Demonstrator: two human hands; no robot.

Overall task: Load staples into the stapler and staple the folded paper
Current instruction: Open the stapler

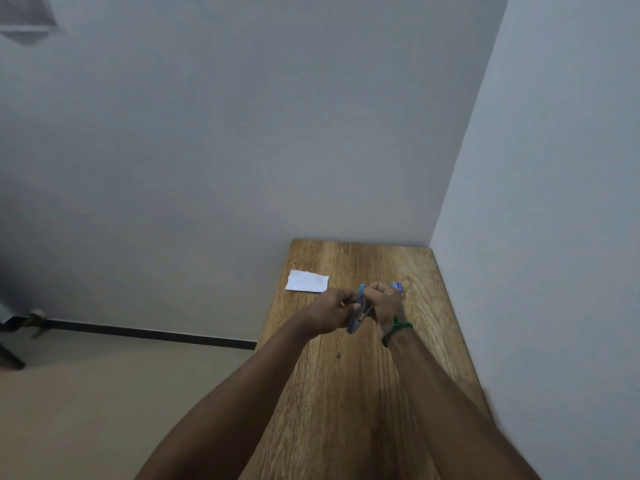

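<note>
You hold the blue stapler [360,310] above the table [346,393] between both hands, likely lifted so you can reach its staple channel. Your left hand [332,311] pinches its side; your right hand [386,306] is curled around the other side. Whether it is open or loaded is too small to tell. Beyond the stapler to the left lies the folded paper [307,281], flat and clear of the hands, ready for stapling. Behind your right hand, a small box [397,286], probably staples, is half hidden.

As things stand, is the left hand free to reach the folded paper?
Probably not right away: the left hand is gripping the stapler together with the right hand. The path itself looks clear, since the paper lies on bare table just beyond.
</note>
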